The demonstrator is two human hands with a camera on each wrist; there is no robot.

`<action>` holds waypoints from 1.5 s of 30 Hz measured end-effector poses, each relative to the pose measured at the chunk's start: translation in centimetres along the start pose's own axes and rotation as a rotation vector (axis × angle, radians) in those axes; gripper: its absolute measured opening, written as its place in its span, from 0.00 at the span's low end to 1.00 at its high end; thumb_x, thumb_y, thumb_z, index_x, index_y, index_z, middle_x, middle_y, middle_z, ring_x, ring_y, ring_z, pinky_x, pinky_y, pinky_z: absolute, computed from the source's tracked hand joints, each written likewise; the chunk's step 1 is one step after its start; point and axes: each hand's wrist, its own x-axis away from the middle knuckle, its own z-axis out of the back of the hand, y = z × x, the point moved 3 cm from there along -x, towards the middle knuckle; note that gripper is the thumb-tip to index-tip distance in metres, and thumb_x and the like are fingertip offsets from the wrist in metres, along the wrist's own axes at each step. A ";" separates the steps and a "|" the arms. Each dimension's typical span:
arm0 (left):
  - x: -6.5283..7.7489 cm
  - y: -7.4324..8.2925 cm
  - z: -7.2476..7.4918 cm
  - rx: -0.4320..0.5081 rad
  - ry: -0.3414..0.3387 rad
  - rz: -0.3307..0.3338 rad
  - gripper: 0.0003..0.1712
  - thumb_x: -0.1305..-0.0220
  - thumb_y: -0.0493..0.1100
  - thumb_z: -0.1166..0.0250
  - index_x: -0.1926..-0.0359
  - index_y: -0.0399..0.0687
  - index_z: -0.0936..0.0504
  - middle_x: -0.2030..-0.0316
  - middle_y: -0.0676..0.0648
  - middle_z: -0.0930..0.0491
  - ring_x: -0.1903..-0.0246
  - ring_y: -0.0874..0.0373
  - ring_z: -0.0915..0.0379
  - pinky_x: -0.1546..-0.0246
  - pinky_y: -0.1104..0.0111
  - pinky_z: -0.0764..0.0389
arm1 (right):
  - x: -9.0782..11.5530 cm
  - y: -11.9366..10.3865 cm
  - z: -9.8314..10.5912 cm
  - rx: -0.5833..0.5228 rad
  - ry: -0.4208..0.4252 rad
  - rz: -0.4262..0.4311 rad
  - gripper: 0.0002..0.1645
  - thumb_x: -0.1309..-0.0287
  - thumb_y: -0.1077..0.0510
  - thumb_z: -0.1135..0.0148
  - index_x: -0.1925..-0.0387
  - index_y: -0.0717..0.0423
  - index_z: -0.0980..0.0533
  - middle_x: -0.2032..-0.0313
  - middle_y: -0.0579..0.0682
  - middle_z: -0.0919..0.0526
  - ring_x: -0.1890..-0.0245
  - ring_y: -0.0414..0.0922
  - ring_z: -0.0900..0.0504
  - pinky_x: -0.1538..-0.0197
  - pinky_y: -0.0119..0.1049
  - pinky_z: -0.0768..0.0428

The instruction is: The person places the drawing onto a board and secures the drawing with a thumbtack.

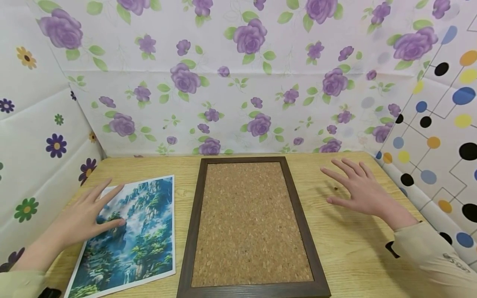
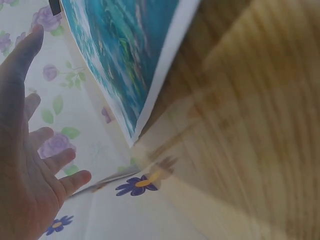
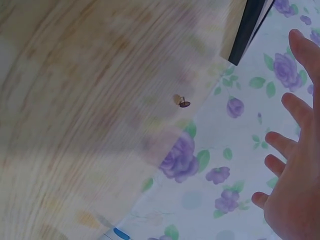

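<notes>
A cork board (image 1: pixel 249 223) in a dark brown frame lies in the middle of the wooden table. To its left is a landscape picture (image 1: pixel 149 231) with a white border, showing misty cliffs and trees in blue and green. Over the picture's left side my left hand (image 1: pixel 80 217) spreads its fingers and holds nothing; in the left wrist view that hand (image 2: pixel 30 170) appears apart from the sheet. My right hand (image 1: pixel 359 190) hovers right of the board, fingers spread, holding nothing. Below and left of it, a small thumbtack (image 3: pixel 183 103) lies on the table.
The wooden table (image 1: pixel 346 265) backs onto a wall covering (image 1: pixel 223 99) with purple roses. A daisy-patterned sheet (image 1: pixel 33 165) stands at the left and a dotted one (image 1: pixel 436 136) at the right. The frame's far right corner (image 3: pixel 245 35) shows in the right wrist view.
</notes>
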 end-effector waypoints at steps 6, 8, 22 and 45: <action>0.5 -0.2 0.0 0.042 -0.056 0.052 0.61 0.45 0.67 0.31 0.20 0.59 0.56 0.24 0.29 0.56 0.37 0.20 0.43 0.50 0.23 0.37 | 0.0 0.3 -0.4 -0.004 0.022 0.031 0.49 0.46 0.34 0.31 0.26 0.34 0.40 0.24 0.56 0.43 0.27 0.62 0.44 0.31 0.70 0.49; 0.6 -0.2 -0.1 0.058 -0.096 0.084 0.62 0.44 0.68 0.32 0.20 0.58 0.59 0.25 0.26 0.57 0.38 0.17 0.43 0.51 0.23 0.35 | 0.0 0.4 -0.5 -0.004 0.025 0.039 0.49 0.46 0.35 0.31 0.26 0.34 0.40 0.25 0.56 0.42 0.27 0.62 0.44 0.31 0.70 0.48; 1.5 -0.9 -0.6 0.134 -0.162 0.147 0.64 0.44 0.67 0.32 0.21 0.43 0.57 0.30 0.22 0.47 0.39 0.19 0.42 0.50 0.27 0.32 | 0.0 0.8 -1.0 -0.004 0.042 0.062 0.48 0.47 0.37 0.29 0.27 0.38 0.37 0.27 0.58 0.38 0.29 0.62 0.41 0.32 0.67 0.44; 3.3 -1.9 -1.5 0.295 -0.258 0.236 0.71 0.50 0.62 0.25 0.23 0.32 0.60 0.34 0.16 0.47 0.41 0.18 0.42 0.49 0.26 0.34 | -0.1 0.8 -1.6 -0.034 0.012 0.042 0.46 0.45 0.37 0.31 0.27 0.39 0.37 0.27 0.59 0.38 0.28 0.63 0.43 0.32 0.67 0.45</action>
